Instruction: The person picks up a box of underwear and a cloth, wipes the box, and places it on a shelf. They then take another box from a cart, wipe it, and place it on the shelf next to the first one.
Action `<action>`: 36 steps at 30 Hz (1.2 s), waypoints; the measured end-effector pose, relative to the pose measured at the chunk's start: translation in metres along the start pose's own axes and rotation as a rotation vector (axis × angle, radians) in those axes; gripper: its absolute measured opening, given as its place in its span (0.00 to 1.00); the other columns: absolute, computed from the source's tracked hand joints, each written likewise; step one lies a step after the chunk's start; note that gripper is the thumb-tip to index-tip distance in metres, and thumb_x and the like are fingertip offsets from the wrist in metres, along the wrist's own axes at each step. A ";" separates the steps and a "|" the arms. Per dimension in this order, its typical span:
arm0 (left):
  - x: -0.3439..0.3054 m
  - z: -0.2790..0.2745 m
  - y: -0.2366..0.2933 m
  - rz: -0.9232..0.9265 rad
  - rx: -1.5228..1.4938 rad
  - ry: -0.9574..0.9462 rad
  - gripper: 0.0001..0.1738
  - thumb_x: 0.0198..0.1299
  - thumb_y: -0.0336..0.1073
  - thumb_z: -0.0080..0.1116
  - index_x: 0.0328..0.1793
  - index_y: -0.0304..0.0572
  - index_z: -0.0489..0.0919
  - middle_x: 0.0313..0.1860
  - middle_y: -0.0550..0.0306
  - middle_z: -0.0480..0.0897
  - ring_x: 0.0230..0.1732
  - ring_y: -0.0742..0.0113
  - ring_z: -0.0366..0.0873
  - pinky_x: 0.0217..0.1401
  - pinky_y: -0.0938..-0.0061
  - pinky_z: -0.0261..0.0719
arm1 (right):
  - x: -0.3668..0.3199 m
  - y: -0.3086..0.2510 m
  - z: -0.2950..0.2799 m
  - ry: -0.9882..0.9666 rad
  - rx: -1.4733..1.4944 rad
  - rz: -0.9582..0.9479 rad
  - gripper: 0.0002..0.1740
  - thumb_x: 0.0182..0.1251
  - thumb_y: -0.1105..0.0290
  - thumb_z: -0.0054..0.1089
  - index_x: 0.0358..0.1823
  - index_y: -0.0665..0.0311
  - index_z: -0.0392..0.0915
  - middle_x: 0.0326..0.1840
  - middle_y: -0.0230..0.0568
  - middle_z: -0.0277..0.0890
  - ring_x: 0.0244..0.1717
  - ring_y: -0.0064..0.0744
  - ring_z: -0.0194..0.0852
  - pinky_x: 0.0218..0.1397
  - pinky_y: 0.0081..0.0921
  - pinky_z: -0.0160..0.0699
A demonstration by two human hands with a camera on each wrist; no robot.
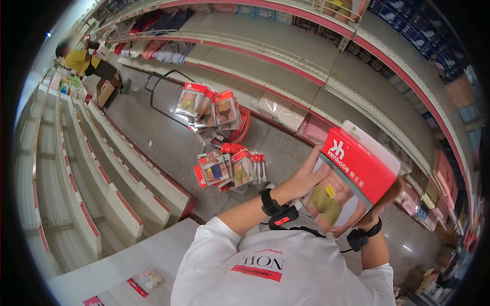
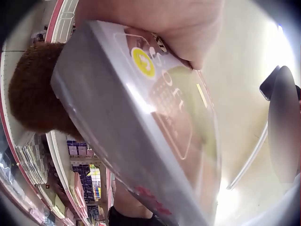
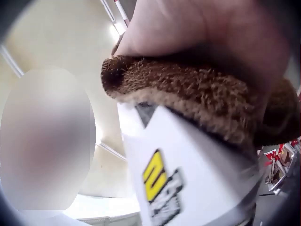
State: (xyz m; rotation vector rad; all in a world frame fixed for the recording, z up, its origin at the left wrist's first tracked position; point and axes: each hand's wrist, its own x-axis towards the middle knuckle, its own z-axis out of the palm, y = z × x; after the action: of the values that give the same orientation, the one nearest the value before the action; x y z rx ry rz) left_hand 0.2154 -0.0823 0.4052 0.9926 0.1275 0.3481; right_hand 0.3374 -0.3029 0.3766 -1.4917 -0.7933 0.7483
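A red and white underwear box (image 1: pixel 352 173) is held up in front of my chest, tilted, its printed front showing green briefs. My left hand (image 1: pixel 308 179) grips its left edge, thumb on the front and fingers behind. In the left wrist view that hand lies across one end of the box (image 2: pixel 141 113). My right hand (image 1: pixel 368 218) holds a brown cloth (image 3: pixel 178 94) against the box's other side. The fuzzy cloth (image 2: pixel 33 89) also bulges past the box edge in the left wrist view. Most of my right fingers are hidden by the box and cloth.
Two piles of similar boxes (image 1: pixel 222 109) (image 1: pixel 232 171) stand by a red basket (image 1: pixel 241 127) and a black-handled cart (image 1: pixel 153 92) in the aisle. Shelves (image 1: pixel 260 61) line the far side, more shelves (image 1: pixel 87 204) the left. Another person (image 1: pixel 84 61) stands far off.
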 end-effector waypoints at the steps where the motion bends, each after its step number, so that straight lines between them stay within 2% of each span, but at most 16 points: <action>1: -0.001 -0.004 -0.002 0.037 -0.026 -0.047 0.28 0.68 0.41 0.47 0.70 0.40 0.54 0.61 0.56 0.66 0.63 0.72 0.58 0.65 0.75 0.57 | 0.001 -0.009 0.005 -0.116 -0.285 0.023 0.36 0.57 0.53 0.62 0.62 0.62 0.60 0.62 0.40 0.62 0.63 0.32 0.59 0.67 0.31 0.55; 3: -0.003 -0.017 -0.002 0.106 0.072 -0.056 0.30 0.68 0.43 0.47 0.71 0.40 0.54 0.63 0.56 0.65 0.63 0.72 0.60 0.64 0.75 0.60 | 0.000 -0.011 0.006 -0.151 -0.343 -0.051 0.46 0.49 0.52 0.69 0.65 0.63 0.57 0.64 0.39 0.62 0.64 0.34 0.59 0.67 0.33 0.57; 5: -0.005 -0.027 -0.001 -0.120 -0.161 -0.212 0.37 0.63 0.44 0.55 0.72 0.41 0.51 0.66 0.57 0.64 0.64 0.71 0.62 0.67 0.71 0.60 | -0.005 -0.013 0.016 0.151 0.843 0.349 0.56 0.42 0.46 0.73 0.69 0.63 0.52 0.69 0.45 0.58 0.68 0.36 0.56 0.69 0.34 0.57; 6: -0.007 -0.027 0.000 -0.123 -0.166 -0.208 0.37 0.63 0.44 0.55 0.72 0.41 0.51 0.66 0.57 0.64 0.64 0.71 0.62 0.67 0.71 0.60 | -0.003 -0.016 0.019 0.154 0.842 0.356 0.56 0.42 0.46 0.73 0.69 0.63 0.52 0.69 0.45 0.58 0.68 0.36 0.56 0.69 0.34 0.57; 9: -0.008 -0.017 0.016 -0.021 -0.330 -0.249 0.39 0.56 0.33 0.63 0.70 0.42 0.54 0.65 0.57 0.66 0.63 0.69 0.65 0.64 0.69 0.67 | 0.016 -0.040 0.024 0.200 0.216 -0.150 0.67 0.35 0.46 0.77 0.73 0.60 0.42 0.73 0.43 0.50 0.73 0.41 0.47 0.72 0.42 0.49; 13: -0.002 -0.013 0.017 -0.099 -0.227 -0.093 0.41 0.50 0.23 0.65 0.69 0.42 0.56 0.62 0.57 0.67 0.63 0.67 0.66 0.59 0.68 0.74 | 0.023 -0.070 0.016 0.291 0.159 0.137 0.62 0.39 0.54 0.76 0.72 0.63 0.43 0.73 0.41 0.48 0.73 0.38 0.45 0.73 0.40 0.46; 14: 0.000 -0.012 0.015 -0.071 -0.191 -0.058 0.40 0.50 0.22 0.64 0.68 0.42 0.57 0.62 0.56 0.67 0.62 0.67 0.67 0.58 0.69 0.75 | 0.018 -0.060 0.004 0.280 0.249 0.054 0.37 0.54 0.66 0.62 0.66 0.65 0.57 0.64 0.41 0.62 0.63 0.34 0.62 0.63 0.32 0.63; 18: 0.004 -0.015 0.014 0.038 0.163 -0.008 0.32 0.52 0.22 0.62 0.64 0.38 0.63 0.58 0.56 0.70 0.58 0.71 0.69 0.56 0.72 0.74 | 0.030 -0.067 -0.009 0.420 0.071 0.048 0.25 0.60 0.73 0.57 0.60 0.66 0.64 0.57 0.38 0.69 0.56 0.32 0.69 0.56 0.28 0.71; 25: 0.016 -0.011 0.018 0.131 0.433 0.289 0.23 0.54 0.28 0.62 0.55 0.35 0.68 0.48 0.54 0.76 0.52 0.72 0.71 0.56 0.75 0.68 | 0.013 -0.073 -0.013 0.657 0.304 -0.151 0.25 0.68 0.63 0.53 0.62 0.63 0.61 0.60 0.37 0.66 0.60 0.35 0.65 0.60 0.38 0.69; 27: 0.018 -0.011 0.018 0.138 0.501 0.265 0.23 0.55 0.29 0.61 0.56 0.35 0.67 0.48 0.54 0.76 0.52 0.72 0.71 0.57 0.75 0.68 | -0.003 -0.055 -0.015 0.506 0.116 -0.171 0.26 0.68 0.54 0.51 0.61 0.59 0.62 0.57 0.34 0.67 0.59 0.33 0.65 0.61 0.38 0.66; 28: 0.019 -0.008 0.017 0.147 0.577 0.273 0.24 0.56 0.30 0.61 0.57 0.35 0.66 0.49 0.53 0.76 0.52 0.72 0.71 0.57 0.74 0.67 | -0.004 -0.055 -0.007 0.412 0.011 -0.194 0.26 0.68 0.52 0.50 0.59 0.62 0.63 0.54 0.38 0.69 0.53 0.33 0.69 0.54 0.37 0.74; 30: 0.022 0.003 0.015 0.197 0.583 0.266 0.24 0.55 0.33 0.62 0.57 0.35 0.67 0.48 0.49 0.78 0.50 0.67 0.74 0.54 0.72 0.70 | -0.004 -0.065 0.003 0.111 0.149 0.185 0.28 0.67 0.51 0.50 0.58 0.65 0.64 0.50 0.42 0.71 0.46 0.33 0.74 0.42 0.34 0.79; 31: 0.022 0.008 0.014 0.240 0.591 0.293 0.25 0.55 0.35 0.63 0.56 0.35 0.67 0.46 0.45 0.79 0.48 0.63 0.77 0.51 0.69 0.72 | 0.008 -0.069 0.029 0.200 -0.126 0.018 0.28 0.67 0.51 0.51 0.58 0.67 0.65 0.48 0.46 0.72 0.42 0.34 0.76 0.32 0.33 0.80; 33: 0.021 0.018 0.016 0.260 0.637 0.236 0.27 0.53 0.35 0.64 0.57 0.35 0.67 0.46 0.42 0.79 0.47 0.58 0.79 0.49 0.67 0.73 | 0.029 -0.079 0.048 0.214 -0.174 -0.076 0.26 0.68 0.55 0.49 0.58 0.68 0.65 0.52 0.46 0.71 0.46 0.35 0.76 0.38 0.31 0.80; 35: 0.018 0.026 0.015 0.306 0.779 0.141 0.28 0.50 0.33 0.65 0.57 0.35 0.67 0.46 0.39 0.78 0.46 0.49 0.79 0.49 0.65 0.74 | 0.040 -0.075 0.050 0.132 -0.675 -0.433 0.33 0.53 0.72 0.64 0.62 0.68 0.62 0.61 0.50 0.64 0.62 0.40 0.62 0.65 0.37 0.60; 36: 0.016 0.031 0.014 0.288 0.762 0.175 0.28 0.47 0.31 0.66 0.55 0.35 0.69 0.44 0.39 0.78 0.44 0.44 0.77 0.46 0.64 0.74 | 0.043 -0.068 0.047 0.148 -0.685 -0.431 0.33 0.53 0.72 0.64 0.62 0.68 0.62 0.61 0.50 0.64 0.62 0.40 0.62 0.65 0.37 0.60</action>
State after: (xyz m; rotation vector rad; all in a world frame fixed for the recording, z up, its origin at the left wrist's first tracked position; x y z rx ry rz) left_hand 0.2358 -0.0946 0.4350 1.7409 0.2891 0.6771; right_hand 0.3193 -0.2384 0.4415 -1.8523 -1.2807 0.0237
